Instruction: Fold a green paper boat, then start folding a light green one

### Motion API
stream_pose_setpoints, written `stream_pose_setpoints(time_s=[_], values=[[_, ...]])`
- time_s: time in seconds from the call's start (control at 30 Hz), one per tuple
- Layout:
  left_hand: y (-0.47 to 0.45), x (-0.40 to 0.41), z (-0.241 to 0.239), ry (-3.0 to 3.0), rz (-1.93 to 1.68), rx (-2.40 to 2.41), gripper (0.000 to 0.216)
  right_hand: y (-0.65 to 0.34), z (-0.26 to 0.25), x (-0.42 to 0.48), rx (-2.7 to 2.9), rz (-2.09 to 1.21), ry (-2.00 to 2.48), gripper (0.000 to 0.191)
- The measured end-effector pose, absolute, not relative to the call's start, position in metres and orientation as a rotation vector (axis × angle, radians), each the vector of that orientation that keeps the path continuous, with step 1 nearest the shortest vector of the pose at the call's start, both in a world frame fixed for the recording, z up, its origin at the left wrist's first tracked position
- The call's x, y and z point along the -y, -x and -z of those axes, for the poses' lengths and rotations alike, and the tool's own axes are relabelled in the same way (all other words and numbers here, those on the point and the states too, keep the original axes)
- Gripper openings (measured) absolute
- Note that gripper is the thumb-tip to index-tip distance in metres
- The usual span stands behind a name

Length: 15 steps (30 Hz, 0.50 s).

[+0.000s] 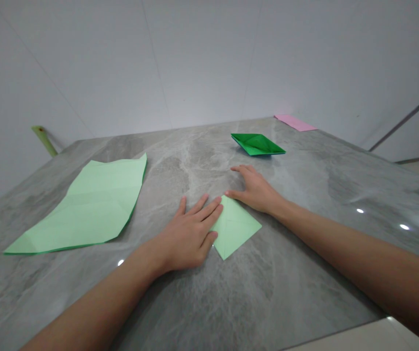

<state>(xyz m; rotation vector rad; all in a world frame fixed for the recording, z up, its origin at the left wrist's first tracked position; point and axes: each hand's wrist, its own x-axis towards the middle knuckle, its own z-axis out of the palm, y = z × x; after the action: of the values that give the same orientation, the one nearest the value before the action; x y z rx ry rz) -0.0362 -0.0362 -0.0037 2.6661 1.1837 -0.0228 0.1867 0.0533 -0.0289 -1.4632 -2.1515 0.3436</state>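
Observation:
A small folded square of light green paper (pixel 234 228) lies on the grey marbled table, one corner toward me, with a crease running down it. My left hand (pixel 193 234) rests flat over its left side, fingers spread, and covers that corner. At the far corner of the paper, my right hand (pixel 255 189) touches with its thumb; its other fingers reach forward over the table, apart from the thumb. Beyond the right hand sits a dark green folded paper boat shape (pixel 257 144).
A larger creased light green sheet (pixel 96 204) lies at the left, its edges lifted a little. A pink paper (pixel 295 122) is at the table's far right corner. The marbled table (pixel 187 156) meets a pale wall (pixel 195 58) at the back.

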Motion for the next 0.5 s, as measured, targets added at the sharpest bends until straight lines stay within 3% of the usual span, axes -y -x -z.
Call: stream_pose_setpoints(time_s=[0.17, 0.3, 0.5], values=[[0.036, 0.036, 0.005, -2.666, 0.019, -1.185, 0.057, -0.186, 0.031, -0.055, 2.130, -0.286, 1.519, 0.061], [0.039, 0.035, 0.003, -2.632, 0.022, -1.199, 0.058, -0.184, 0.030, -0.052, 2.207, -0.261, 1.496, 0.029], [0.045, 0.032, 0.002, -2.603, -0.009, -1.191, 0.059, -0.178, 0.023, -0.040, 2.358, -0.337, 1.253, 0.027]])
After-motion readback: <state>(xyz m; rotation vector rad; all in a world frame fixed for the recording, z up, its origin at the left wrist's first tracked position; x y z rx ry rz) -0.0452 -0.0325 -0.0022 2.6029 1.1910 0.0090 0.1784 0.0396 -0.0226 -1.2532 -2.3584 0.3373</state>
